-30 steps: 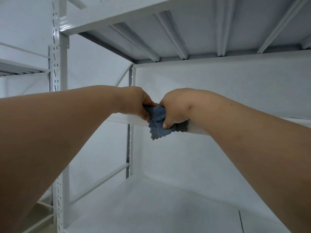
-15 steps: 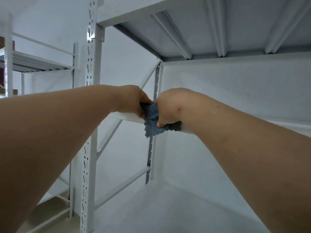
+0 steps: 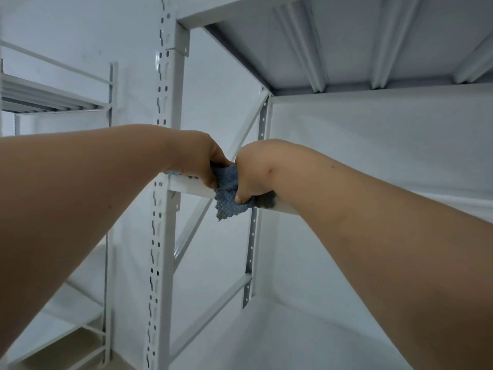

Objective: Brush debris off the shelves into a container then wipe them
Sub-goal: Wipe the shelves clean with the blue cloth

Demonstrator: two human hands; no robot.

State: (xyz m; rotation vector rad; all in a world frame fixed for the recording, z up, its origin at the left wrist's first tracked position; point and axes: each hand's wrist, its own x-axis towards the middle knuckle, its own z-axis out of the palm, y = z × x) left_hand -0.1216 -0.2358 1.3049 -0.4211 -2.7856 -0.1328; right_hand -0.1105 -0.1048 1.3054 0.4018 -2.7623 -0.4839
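A blue knitted cloth (image 3: 230, 201) lies bunched over the front edge of a white metal shelf (image 3: 188, 188) at about eye height, and one corner hangs below the edge. My left hand (image 3: 204, 161) grips the cloth's left part on top of the shelf. My right hand (image 3: 252, 173) grips the cloth just to the right, thumb curled under the shelf's edge. Both hands touch each other. The shelf's top surface is hidden from this low angle.
A white slotted upright post (image 3: 164, 129) stands at the shelf's left end. The ribbed underside of a higher shelf (image 3: 333, 41) is overhead. A lower white shelf (image 3: 293, 337) lies below. Another white rack (image 3: 56, 100) stands to the left.
Both hands and the cloth have slid left along the shelf's edge toward the upright post. My view has turned left, so the post and the neighbouring rack show more.
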